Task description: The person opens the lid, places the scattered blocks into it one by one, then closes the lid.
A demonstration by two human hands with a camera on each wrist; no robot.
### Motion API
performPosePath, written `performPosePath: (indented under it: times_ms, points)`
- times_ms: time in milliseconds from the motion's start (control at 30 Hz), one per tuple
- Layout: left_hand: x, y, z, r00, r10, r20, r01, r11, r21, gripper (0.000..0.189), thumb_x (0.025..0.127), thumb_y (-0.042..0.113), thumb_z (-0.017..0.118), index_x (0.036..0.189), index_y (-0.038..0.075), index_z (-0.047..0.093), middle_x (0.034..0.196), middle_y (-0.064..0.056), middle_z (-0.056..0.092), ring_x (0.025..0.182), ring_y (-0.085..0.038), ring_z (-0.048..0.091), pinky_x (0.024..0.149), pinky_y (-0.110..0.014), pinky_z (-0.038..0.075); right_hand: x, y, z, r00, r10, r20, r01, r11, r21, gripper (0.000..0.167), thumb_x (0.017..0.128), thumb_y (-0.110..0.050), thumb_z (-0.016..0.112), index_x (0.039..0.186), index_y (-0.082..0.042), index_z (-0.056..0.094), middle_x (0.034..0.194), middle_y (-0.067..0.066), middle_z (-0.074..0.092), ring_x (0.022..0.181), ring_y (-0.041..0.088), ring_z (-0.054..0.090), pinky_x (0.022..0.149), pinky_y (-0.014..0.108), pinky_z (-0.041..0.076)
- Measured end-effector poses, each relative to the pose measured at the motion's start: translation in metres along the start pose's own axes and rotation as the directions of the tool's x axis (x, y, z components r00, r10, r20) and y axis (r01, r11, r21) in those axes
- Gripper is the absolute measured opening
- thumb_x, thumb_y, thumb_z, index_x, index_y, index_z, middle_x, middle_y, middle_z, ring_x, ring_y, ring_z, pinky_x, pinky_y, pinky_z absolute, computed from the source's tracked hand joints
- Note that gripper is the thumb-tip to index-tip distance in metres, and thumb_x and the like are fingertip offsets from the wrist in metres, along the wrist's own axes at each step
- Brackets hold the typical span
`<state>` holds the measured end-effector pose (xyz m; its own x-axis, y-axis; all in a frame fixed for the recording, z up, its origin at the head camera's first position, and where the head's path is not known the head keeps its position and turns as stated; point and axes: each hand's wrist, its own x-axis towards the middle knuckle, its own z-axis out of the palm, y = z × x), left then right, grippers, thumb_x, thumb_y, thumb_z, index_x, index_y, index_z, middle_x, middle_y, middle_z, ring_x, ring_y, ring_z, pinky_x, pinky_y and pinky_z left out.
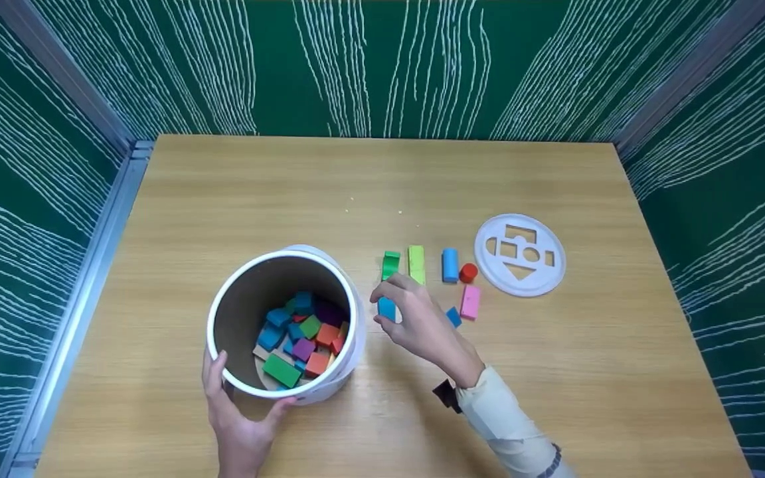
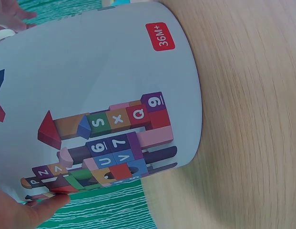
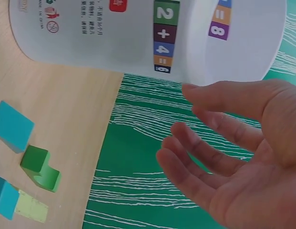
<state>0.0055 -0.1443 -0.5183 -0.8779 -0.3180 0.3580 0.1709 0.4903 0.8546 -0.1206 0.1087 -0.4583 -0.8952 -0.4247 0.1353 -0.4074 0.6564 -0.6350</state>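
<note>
A white round tub (image 1: 353, 332) stands left of centre, tilted toward me, with several coloured wooden blocks (image 1: 281, 370) inside. My left hand (image 1: 242, 425) grips its near side, thumb and fingers spread around the wall just under the rim. The left wrist view shows the tub's printed side (image 2: 90, 62) and part of that hand. My right hand (image 1: 416, 318) hovers right of the tub, fingers loosely bent, with nothing between them in the right wrist view. Under its fingertips lies a blue block (image 1: 386, 309). Just beyond are a green arch block (image 1: 390, 263) and a lime block (image 1: 416, 262).
Farther right lie a blue cylinder (image 1: 449, 265), a red cylinder (image 1: 468, 272), a pink block (image 1: 469, 302) and a small blue block (image 1: 453, 317). A white round lid (image 1: 535, 284) with shaped cutouts rests beside them. Green walls enclose the wooden table (image 1: 289, 192).
</note>
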Motion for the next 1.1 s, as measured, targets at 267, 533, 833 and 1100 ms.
performPosePath:
  times_ms: [267,533,833,1100]
  points:
    - [0.001,0.003,-0.001,1.0,0.021,-0.001,-0.021,1.0,0.004,0.1,0.068,0.026,0.086,0.143,0.003,0.026,0.155,-0.01,0.017,0.14,-0.025,0.019,0.11,-0.026,0.026,0.001,0.004,0.006,0.996,0.079,0.031,-0.079,0.997,-0.018,0.023,0.078,-0.008,0.076,0.099,-0.01,0.068,0.104,0.004,0.059,0.093,0.018,0.055,0.08,0.027,0.055]
    - [0.002,0.002,-0.001,0.998,0.066,-0.019,-0.066,0.998,-0.017,0.101,0.066,0.021,0.088,0.144,0.002,0.026,0.155,-0.01,0.018,0.138,-0.026,0.022,0.108,-0.021,0.028,0.002,0.011,0.016,0.991,0.125,0.044,-0.123,0.992,-0.039,0.025,0.077,-0.008,0.077,0.1,-0.011,0.068,0.107,0.006,0.059,0.097,0.021,0.055,0.081,0.031,0.055]
    - [0.001,0.002,0.0,0.997,0.073,-0.025,-0.074,0.997,-0.022,0.102,0.065,0.024,0.088,0.144,0.003,0.026,0.155,-0.012,0.018,0.139,-0.025,0.022,0.109,-0.021,0.028,0.005,0.018,0.026,0.983,0.179,0.033,-0.178,0.983,-0.055,0.027,0.077,-0.007,0.077,0.103,-0.008,0.068,0.112,0.01,0.058,0.098,0.025,0.056,0.081,0.036,0.056]
    - [0.001,0.0,-0.001,0.998,0.056,-0.019,-0.057,0.998,-0.034,0.105,0.062,0.026,0.089,0.143,0.004,0.026,0.154,-0.012,0.018,0.139,-0.024,0.021,0.11,-0.024,0.026,0.008,0.029,0.037,0.973,0.23,0.028,-0.227,0.971,-0.079,0.028,0.077,-0.007,0.077,0.103,-0.009,0.067,0.113,0.011,0.057,0.099,0.027,0.054,0.082,0.039,0.055]
